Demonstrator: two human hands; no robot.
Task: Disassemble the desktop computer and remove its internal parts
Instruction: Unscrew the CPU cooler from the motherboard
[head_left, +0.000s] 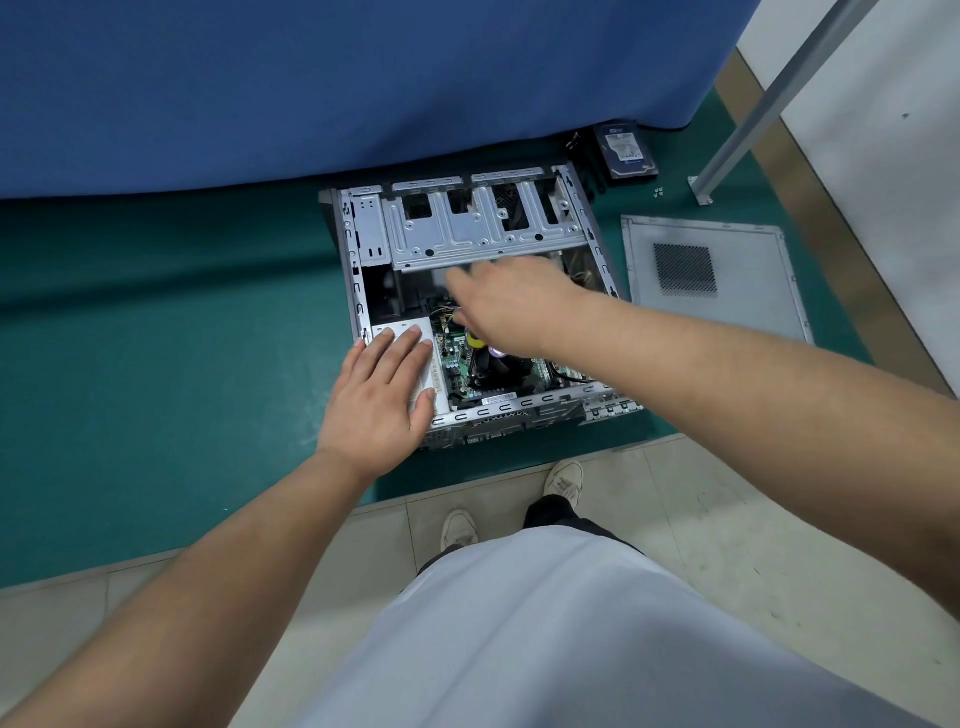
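An opened desktop computer case (467, 291) lies on its side on a green floor mat. My left hand (382, 397) rests flat, fingers straight, on the grey power supply (400, 332) at the case's near left corner. My right hand (511, 301) reaches into the case above the motherboard (454, 358) and the black CPU cooler (498, 369). It is blurred, with fingers stretched toward the drive cage (483, 228); a yellow-and-black object shows just under the palm, and whether the hand holds it is unclear.
The removed side panel (722, 275) lies flat to the right of the case. A hard drive (626, 148) and a few small screws (658, 192) lie behind it. A blue cloth (311, 78) hangs beyond. A metal post (753, 119) stands at right. My shoes (460, 527) are on tile.
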